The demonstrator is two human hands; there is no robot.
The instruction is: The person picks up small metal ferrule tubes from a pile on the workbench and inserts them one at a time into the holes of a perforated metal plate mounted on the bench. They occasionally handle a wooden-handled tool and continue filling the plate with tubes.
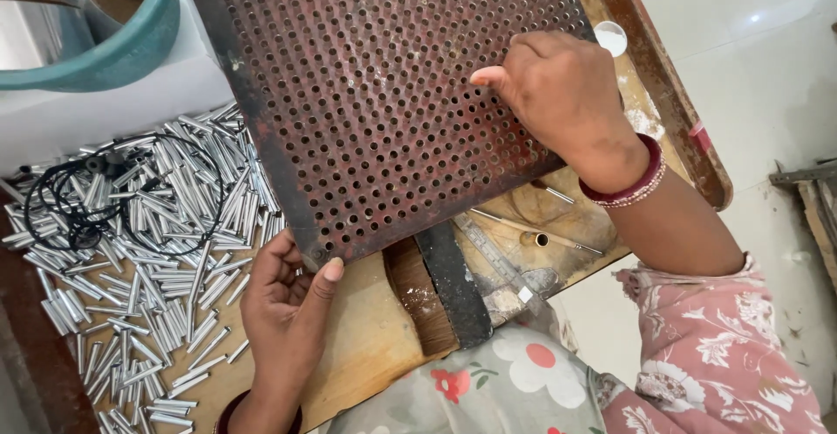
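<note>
- One perforated plate (384, 94), dark and rust-red, lies tilted across a wooden board (366, 347); its many round holes are too numerous to count.
- Two hands work it. The left hand (283, 303) grasps the plate's near corner, thumb on top at the edge, fingers curled underneath.
- The right hand (558, 94) rests loosely curled on the plate's right part, fingertips touching the holes; whether it pinches anything I cannot tell.
- A heap of small silver tubes (148, 251), far too many to count, spreads over the board left of the plate, just beside the left hand.
- One coil of black cord (78, 198) lies on the tubes.
- One brush (436, 290) with a black back lies under the plate's near edge, between the hands.
- One teal bowl (113, 50) stands at the upper left.
- One small white lid (610, 37) sits beyond the right hand.
- Two bangles (632, 181), red and beaded, circle the right wrist.
- No labels or packages can be made out.
</note>
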